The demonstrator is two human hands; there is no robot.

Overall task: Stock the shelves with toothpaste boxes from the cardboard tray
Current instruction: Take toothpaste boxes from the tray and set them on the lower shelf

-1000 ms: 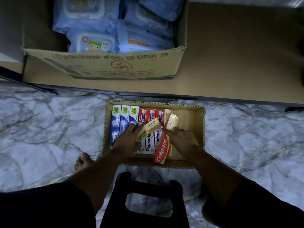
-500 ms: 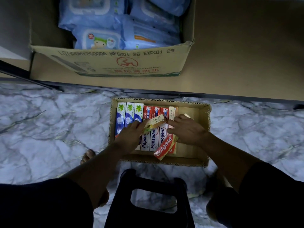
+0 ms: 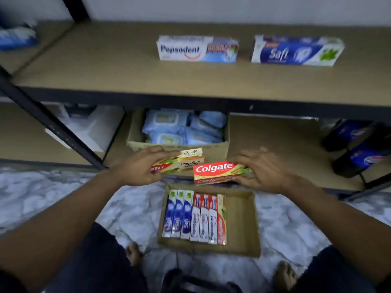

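Note:
My left hand [image 3: 139, 167] grips a yellow and red Colgate box [image 3: 182, 162] lifted above the floor. My right hand [image 3: 262, 170] grips a second Colgate box [image 3: 218, 172] beside it. Both boxes hover over the far edge of the cardboard tray [image 3: 243, 225] on the marble floor. In the tray lie three blue Safi boxes [image 3: 178, 214], three Pepsodent boxes [image 3: 204, 218] and one Colgate box [image 3: 221, 220]. On the upper shelf [image 3: 105, 66] stand a Pepsodent box [image 3: 196, 48] and a Safi box [image 3: 296, 50].
A carton of blue wet-wipe packs [image 3: 179, 132] sits on the lower shelf behind my hands. Dark bottles [image 3: 359, 149] stand at the right on that shelf. A black shelf post [image 3: 53, 125] slants at the left. A black stool [image 3: 190, 282] is between my knees.
Both hands have lifted out of the tray, each with a Colgate box, and risen toward the shelves. My view has tilted up, showing the upper shelf.

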